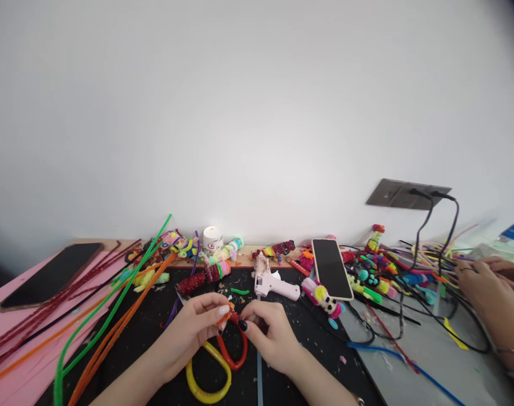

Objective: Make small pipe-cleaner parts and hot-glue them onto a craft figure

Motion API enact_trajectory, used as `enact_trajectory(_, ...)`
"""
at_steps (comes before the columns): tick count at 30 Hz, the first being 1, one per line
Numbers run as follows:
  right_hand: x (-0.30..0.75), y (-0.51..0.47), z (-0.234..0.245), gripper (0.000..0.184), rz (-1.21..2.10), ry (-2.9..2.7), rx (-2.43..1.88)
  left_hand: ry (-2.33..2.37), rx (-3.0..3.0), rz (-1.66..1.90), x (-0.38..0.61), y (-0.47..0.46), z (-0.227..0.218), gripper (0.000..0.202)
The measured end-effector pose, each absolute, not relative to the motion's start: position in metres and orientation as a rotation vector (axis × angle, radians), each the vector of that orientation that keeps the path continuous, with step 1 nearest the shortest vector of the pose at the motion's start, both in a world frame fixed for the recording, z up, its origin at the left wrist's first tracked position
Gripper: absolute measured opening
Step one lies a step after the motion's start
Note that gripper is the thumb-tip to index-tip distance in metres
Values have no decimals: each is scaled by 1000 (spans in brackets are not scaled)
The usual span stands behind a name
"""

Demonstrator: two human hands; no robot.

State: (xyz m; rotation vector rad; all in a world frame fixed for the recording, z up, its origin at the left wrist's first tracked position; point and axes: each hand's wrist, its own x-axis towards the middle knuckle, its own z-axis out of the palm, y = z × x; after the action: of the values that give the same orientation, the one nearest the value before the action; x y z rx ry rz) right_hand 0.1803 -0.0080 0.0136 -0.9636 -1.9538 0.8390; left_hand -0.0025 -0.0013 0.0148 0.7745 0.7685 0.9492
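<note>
Between my two hands is a small piece of orange and dark red fuzzy pipe cleaner [234,317]. My left hand [197,324] is closed, pinching its orange side between thumb and fingers. From the other side, my right hand [270,335] pinches the red part, fingers curled. Directly below lies a pair of scissors [209,396], one yellow handle loop and one red; its blades are hidden behind my left hand. A pale pink glue gun [277,286] rests on the black mat [316,361] beyond my right hand. Close to my left hand's far side lies a dark red and multicoloured pipe-cleaner figure [201,277].
Long pipe cleaners [108,316] spread over the left side. Phones lie at left [49,274] and right [330,265]. A paper cup [213,242] stands by the wall. Black cables [455,220] hang from a socket [392,193]. Another person's hands [489,287] work at right.
</note>
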Motion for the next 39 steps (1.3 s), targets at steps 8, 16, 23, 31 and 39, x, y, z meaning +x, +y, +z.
enact_trajectory(8,182,-6,11,25,903,-1916,-939,703,682,890,-6,-1,16,14)
enact_trajectory(16,180,-4,11,23,827,-1959,-1046,720,660,882,-8,-2,15,13)
enact_trajectory(23,180,-2,9,23,785,-1964,-1087,701,671,857,-10,-1,15,11)
enact_trajectory(31,180,-2,8,21,756,-1917,-1124,690,666,827,-10,0,16,13)
enact_trajectory(39,179,-2,7,21,764,-1902,-1135,689,672,786,-10,-2,16,13)
